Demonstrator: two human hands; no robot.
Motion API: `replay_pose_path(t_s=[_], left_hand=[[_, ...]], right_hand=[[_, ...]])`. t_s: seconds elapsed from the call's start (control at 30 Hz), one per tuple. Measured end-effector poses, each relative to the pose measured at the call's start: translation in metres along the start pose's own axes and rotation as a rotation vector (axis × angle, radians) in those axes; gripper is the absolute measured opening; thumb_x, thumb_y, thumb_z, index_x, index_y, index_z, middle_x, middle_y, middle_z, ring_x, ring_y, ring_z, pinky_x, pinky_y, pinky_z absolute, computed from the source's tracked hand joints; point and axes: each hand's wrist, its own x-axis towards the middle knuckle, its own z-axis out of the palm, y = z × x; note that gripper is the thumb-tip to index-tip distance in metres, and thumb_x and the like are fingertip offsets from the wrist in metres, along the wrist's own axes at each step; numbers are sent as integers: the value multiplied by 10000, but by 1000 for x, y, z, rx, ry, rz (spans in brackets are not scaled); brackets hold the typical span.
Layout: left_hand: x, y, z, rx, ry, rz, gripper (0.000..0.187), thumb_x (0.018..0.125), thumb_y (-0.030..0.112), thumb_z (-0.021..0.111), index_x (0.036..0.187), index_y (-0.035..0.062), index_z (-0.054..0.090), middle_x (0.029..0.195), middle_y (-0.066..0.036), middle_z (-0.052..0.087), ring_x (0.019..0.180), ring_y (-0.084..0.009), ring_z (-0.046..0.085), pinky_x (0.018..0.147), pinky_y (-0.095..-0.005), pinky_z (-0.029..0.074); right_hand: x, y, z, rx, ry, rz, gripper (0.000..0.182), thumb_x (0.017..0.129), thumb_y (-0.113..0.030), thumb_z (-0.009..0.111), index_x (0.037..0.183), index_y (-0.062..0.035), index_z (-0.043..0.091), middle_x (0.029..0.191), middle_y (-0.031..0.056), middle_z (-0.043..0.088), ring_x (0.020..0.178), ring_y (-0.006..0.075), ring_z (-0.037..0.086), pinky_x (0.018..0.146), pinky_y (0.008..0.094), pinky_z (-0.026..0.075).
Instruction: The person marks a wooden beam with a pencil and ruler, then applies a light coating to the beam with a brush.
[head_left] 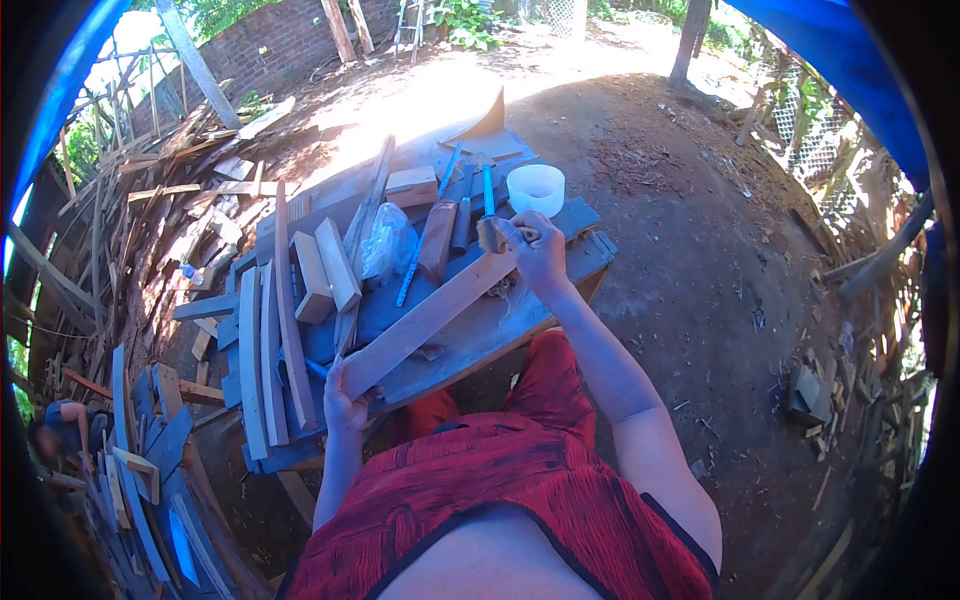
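A long flat wooden board (pixel 430 322) lies slantwise over the workbench (pixel 470 345). My left hand (pixel 347 398) grips its near left end, the fingers wrapped round the edge. At the board's far right end, my right hand (pixel 537 252) is closed round a small brush (pixel 492 236), whose bristles are at the board's surface. Just beyond that hand stands a white plastic tub (pixel 536 188). A hammer with a blue handle (pixel 488 188) lies left of the tub, near a reddish wooden block (pixel 437 240) and a clear plastic bag (pixel 388 243).
Several wooden strips (pixel 270 355) and thick blocks (pixel 326 268) cover the bench's left side. Scrap wood (pixel 190 215) is heaped at the left. Another person (pixel 72 415) is at the lower left edge. A post (pixel 690 42) stands at the back right.
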Motion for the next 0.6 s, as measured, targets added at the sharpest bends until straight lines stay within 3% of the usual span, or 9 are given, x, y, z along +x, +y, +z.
replay_pose_path(t_s=[0.03,0.17,0.23,0.33,0.47,0.6], left_hand=[[0,-1,0,-2,-8,-1,437,896,447,538,1115,71,578,1023,-108,647,880,-247,646,597,-387,556],[1,-2,-2,-3,-15,-9,434,892,449,544,1112,75,579,1025,-108,646,882,-246,645,599,-389,557],[1,-1,-1,0,27,-9,434,889,448,548,1111,76,577,1026,-107,646,883,-247,645,597,-391,558],[2,-2,-3,-4,8,-13,435,888,447,549,1114,77,576,1026,-106,647,883,-248,645,596,-391,558],[2,-2,-4,-16,5,-21,433,888,443,551,1113,74,576,1023,-105,648,883,-248,645,594,-393,558],[2,-3,-5,-13,-17,-20,438,892,441,543,1119,67,574,1027,-108,647,879,-247,645,597,-395,561]], right_hand=[[-1,-1,-1,-101,50,-97,172,844,-169,687,796,-18,618,735,80,581,694,163,606,629,299,466],[-6,-2,0,-104,58,-136,183,853,-178,684,797,-17,619,758,70,587,661,141,589,607,288,464],[-10,-8,2,204,-62,90,183,864,-181,679,801,-20,619,734,44,592,629,104,581,585,265,457],[-13,-10,5,348,-83,252,185,870,-186,679,801,-25,620,694,15,596,597,65,568,562,233,445],[-11,-5,1,385,-38,299,188,869,-188,681,792,-28,619,653,-1,596,579,49,560,554,215,437],[-9,2,-8,234,4,177,136,882,-136,662,839,-12,629,704,-9,607,613,47,591,550,208,457]])
